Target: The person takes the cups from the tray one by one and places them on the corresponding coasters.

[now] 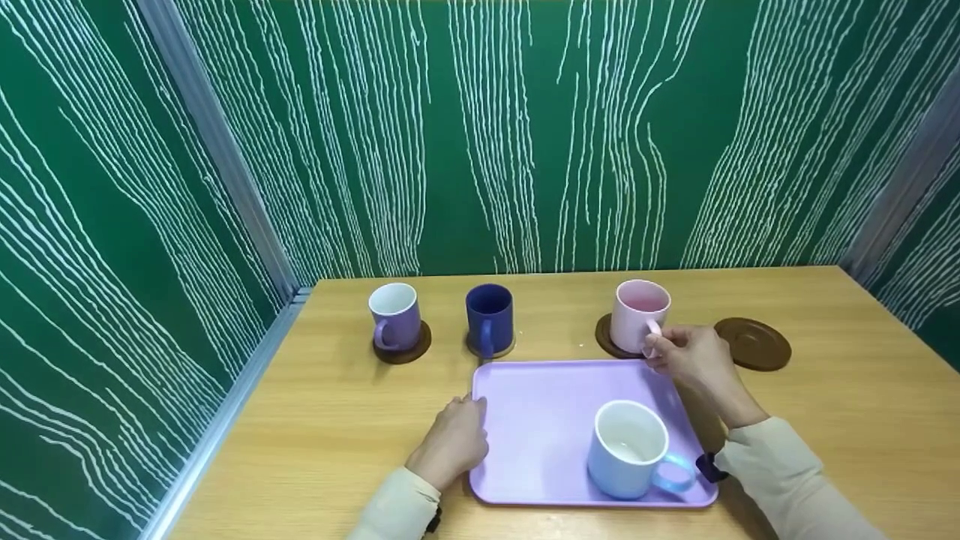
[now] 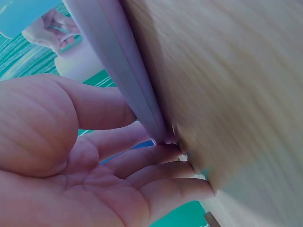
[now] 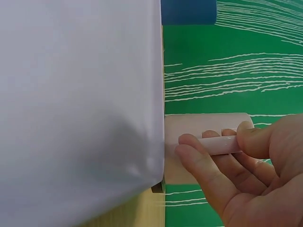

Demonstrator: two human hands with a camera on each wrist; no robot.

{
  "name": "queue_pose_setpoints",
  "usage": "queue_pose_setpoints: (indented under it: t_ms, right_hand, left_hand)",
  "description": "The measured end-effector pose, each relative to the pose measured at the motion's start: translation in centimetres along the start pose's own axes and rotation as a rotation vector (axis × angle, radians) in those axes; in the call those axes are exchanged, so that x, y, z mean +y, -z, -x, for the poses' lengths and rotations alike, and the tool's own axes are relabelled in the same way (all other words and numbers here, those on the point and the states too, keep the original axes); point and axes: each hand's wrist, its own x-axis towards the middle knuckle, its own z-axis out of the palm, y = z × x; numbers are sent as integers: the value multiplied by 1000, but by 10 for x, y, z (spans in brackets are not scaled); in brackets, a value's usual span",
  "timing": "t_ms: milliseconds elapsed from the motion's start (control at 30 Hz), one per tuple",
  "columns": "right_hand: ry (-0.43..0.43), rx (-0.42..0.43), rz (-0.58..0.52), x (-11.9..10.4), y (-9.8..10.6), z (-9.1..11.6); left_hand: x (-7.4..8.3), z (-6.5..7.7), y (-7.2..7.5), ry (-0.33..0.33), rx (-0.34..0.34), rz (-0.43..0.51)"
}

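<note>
My right hand [image 1: 694, 365] pinches the handle of a pink mug [image 1: 637, 319], which is at a brown coaster [image 1: 609, 341] behind the tray. The right wrist view shows thumb and fingers around that handle [image 3: 218, 145]. At the left edge of a lilac tray [image 1: 536, 427], my left hand [image 1: 454, 439] holds the rim. In the left wrist view its thumb [image 2: 106, 108] lies against the tray's side, with the other fingers reaching along the table beneath. On the tray's right part stands a light blue mug [image 1: 621, 461], its handle pointing right.
A purple mug [image 1: 401, 330] stands on a brown coaster [image 1: 414, 349] at the back left. Beside it, a dark blue mug [image 1: 491, 319] stands on another coaster [image 1: 510, 346]. A bare brown coaster [image 1: 754, 345] lies right of the pink mug. Green walls [image 1: 555, 135] border the wooden table [image 1: 300, 442].
</note>
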Motion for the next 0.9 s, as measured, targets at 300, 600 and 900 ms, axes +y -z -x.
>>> queue_pose_setpoints:
  t_ms: [300, 600, 900]
  right_hand:
    - [7, 9, 17, 1, -2, -1]
    - [14, 1, 21, 1, -3, -2]
    - [2, -29, -14, 0, -5, -3]
  left_hand:
    - [0, -1, -1, 25, -28, 8]
    - [-1, 0, -1, -17, 3, -22]
    - [-1, 1, -1, -36, 22, -48]
